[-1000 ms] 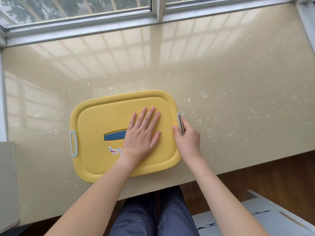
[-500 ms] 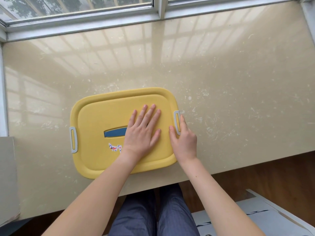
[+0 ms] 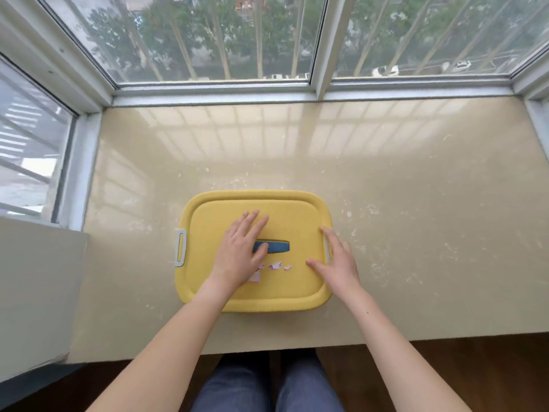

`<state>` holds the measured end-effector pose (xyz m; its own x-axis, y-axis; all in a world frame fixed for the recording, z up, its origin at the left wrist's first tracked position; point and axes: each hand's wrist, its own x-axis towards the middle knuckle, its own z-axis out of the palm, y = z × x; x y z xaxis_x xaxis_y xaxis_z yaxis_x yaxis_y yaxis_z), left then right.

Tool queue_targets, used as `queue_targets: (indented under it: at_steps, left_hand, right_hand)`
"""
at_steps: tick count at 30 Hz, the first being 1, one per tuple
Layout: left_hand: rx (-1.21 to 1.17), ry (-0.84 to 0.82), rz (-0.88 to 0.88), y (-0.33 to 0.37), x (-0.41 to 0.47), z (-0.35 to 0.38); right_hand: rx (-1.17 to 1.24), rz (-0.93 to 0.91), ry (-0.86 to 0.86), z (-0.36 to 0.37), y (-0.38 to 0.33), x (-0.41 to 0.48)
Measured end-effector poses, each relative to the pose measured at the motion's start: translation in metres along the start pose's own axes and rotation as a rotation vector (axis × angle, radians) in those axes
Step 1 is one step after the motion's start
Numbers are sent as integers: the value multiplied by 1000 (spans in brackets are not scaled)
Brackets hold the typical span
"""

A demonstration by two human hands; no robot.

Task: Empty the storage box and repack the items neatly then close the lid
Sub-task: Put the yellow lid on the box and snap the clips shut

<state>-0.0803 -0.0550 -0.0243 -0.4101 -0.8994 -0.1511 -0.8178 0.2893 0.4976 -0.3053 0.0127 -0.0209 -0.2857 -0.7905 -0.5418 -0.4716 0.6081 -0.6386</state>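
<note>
On the lidded box (image 3: 292, 217) (contents hidden), left grip (image 3: 240, 255) and right grip (image 3: 338, 261) lie flat-fingered, holding nothing.

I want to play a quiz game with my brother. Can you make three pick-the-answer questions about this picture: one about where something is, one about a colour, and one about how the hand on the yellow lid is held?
1. Where is the left hand?
A. on the yellow plastic box lid
B. on the window glass
C. on the person's knee

2. What colour is the long handle in the lid's middle?
A. red
B. blue
C. white

3. How is the left hand held?
A. flat, fingers straight
B. in a fist
C. pinching a sticker

Answers:
1 A, its palm lies on the lid.
2 B, the handle shows dark blue against the yellow.
3 A, its fingers stretch out across the lid.
</note>
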Motion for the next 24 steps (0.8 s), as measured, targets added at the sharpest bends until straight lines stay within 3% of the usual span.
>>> queue_targets:
  at_steps: [3, 5, 7, 13, 24]
  left_hand:
    - [-31, 184, -273, -46, -29, -30]
    - [-134, 168, -517, -74, -47, -44]
    - [-326, 73, -628, -87, -56, -50]
    - [-544, -13, -612, -98, -60, -53]
    - [-569, -13, -605, -39, -105, -80]
  right_hand:
    - [-31, 8, -24, -3, 1, 1]
    - [-49, -10, -38, -1, 3, 2]
    - [-29, -17, -30, -4, 7, 3]
    - [3, -38, -5, -2, 10, 4]
    - [204, 19, 7, -36, 35, -76]
